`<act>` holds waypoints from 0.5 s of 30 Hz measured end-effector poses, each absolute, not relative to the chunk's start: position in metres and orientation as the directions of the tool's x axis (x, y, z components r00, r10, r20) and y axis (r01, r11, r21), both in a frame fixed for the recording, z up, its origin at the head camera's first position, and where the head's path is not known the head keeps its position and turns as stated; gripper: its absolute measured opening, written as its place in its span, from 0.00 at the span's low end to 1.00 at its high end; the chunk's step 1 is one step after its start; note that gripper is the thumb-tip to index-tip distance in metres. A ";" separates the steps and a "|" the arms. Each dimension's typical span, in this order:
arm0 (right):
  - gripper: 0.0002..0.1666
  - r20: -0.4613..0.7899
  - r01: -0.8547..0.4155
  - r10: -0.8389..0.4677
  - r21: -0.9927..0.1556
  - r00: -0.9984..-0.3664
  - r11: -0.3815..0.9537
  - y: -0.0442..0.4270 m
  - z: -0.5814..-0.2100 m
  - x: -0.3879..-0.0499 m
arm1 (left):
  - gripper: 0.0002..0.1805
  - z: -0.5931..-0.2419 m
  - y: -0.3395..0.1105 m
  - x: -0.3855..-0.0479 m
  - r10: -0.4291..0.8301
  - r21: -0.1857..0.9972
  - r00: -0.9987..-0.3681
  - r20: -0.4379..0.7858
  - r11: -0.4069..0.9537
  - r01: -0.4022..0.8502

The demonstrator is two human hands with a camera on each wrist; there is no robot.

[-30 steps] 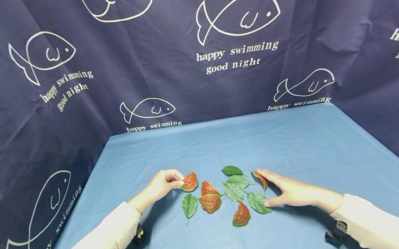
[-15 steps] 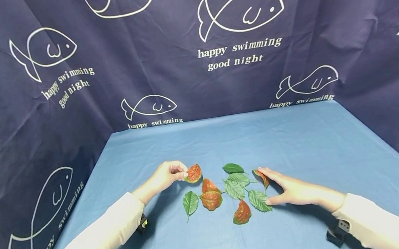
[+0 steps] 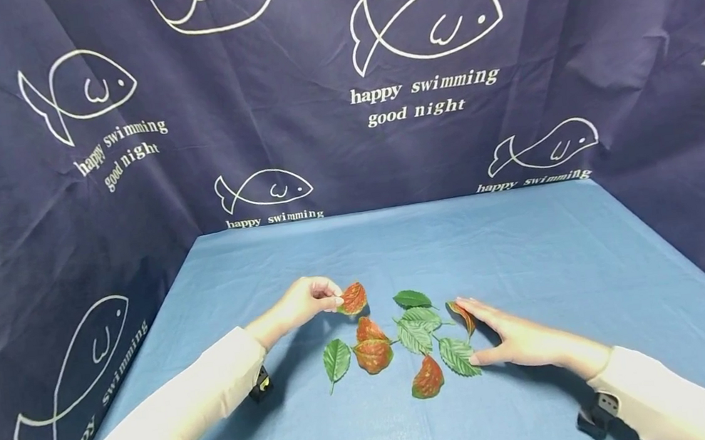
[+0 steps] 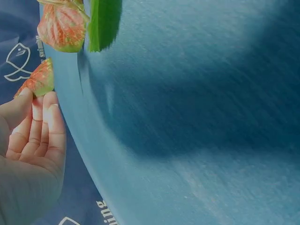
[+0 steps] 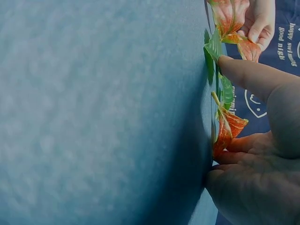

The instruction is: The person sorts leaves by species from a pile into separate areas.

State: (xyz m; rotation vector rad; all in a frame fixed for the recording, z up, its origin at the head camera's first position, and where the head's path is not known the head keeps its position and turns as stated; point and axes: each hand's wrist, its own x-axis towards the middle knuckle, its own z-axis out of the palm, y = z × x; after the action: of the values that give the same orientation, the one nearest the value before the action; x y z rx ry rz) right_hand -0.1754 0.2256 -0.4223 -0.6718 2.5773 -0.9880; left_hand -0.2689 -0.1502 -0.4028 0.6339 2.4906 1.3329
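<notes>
My left hand (image 3: 306, 304) pinches a red leaf with a green edge (image 3: 353, 299) between thumb and fingers, above the cloth. In the left wrist view that red leaf (image 4: 41, 78) stands out past the fingertips. My right hand (image 3: 523, 338) lies spread with fairly straight fingers. Its fingertips touch a curled red leaf (image 3: 464, 317), and its thumb rests at a green leaf (image 3: 457, 356). Between the hands lie a pair of overlapping red leaves (image 3: 373, 354), a single green leaf (image 3: 338, 360), a red leaf (image 3: 428, 377) and pale green leaves (image 3: 415, 335).
A blue cloth (image 3: 394, 244) covers the table under the leaves. Behind and at both sides hangs a dark blue curtain (image 3: 315, 109) with white fish drawings and lettering. A dark green leaf (image 3: 412, 298) lies at the back of the group.
My left hand has carried its red leaf to the right and farther from me, up behind the overlapping red leaves. The right hand has stayed in place.
</notes>
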 end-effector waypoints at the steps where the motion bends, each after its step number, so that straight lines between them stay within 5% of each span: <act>1: 0.58 -0.109 -0.315 -0.522 -0.689 -0.846 0.653 0.225 -0.422 -0.175 | 0.04 -0.403 -0.149 -0.270 0.482 0.832 -0.876 -0.014 0.491 0.256; 15: 0.59 -0.130 -0.294 -0.512 -0.688 -0.849 0.663 0.227 -0.429 -0.175 | 0.06 -0.390 -0.123 -0.288 0.447 0.856 -0.895 -0.014 0.468 0.220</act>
State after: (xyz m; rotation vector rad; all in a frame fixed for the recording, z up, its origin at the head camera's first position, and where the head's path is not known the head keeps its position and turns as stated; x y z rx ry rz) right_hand -0.1755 0.2271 -0.4290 -0.6416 2.5685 -0.9821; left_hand -0.2880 -0.1228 -0.3898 0.5743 2.4810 1.3941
